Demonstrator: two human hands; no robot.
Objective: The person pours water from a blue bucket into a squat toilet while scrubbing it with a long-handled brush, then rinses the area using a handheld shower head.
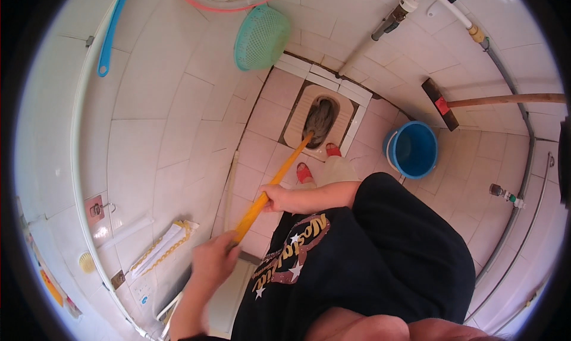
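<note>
The pink-tiled floor [264,124] narrows between the left wall [143,91] and the squat pan [295,120], and a further strip of it lies between the pan and the blue bucket [423,154]. White edging tiles [324,73] border the pan at the back and right, with dark staining along the joint. The pan's rim leaves a small margin around the mop head [320,120].

The mop [285,167] is inclined, its head down in the pan's opening. The head is grey, stringy and bunched, apparently wet; the handle is yellow and runs back toward the person's left side. The left hand [215,256] is wrapped around the upper end; the right hand [273,198] is closed around the handle lower down. The fingers' undersides are hidden.

Two feet in red sandals [304,173] stand at the near side of the pan, just beside the handle, and limit movement there. The bucket stands to the right, near the wall. A wooden-handled scraper [440,105] is at the right wall beyond the bucket. A green basket [262,38] is at the far left corner, and a yellow-edged towel [163,249] is at the left wall.
</note>
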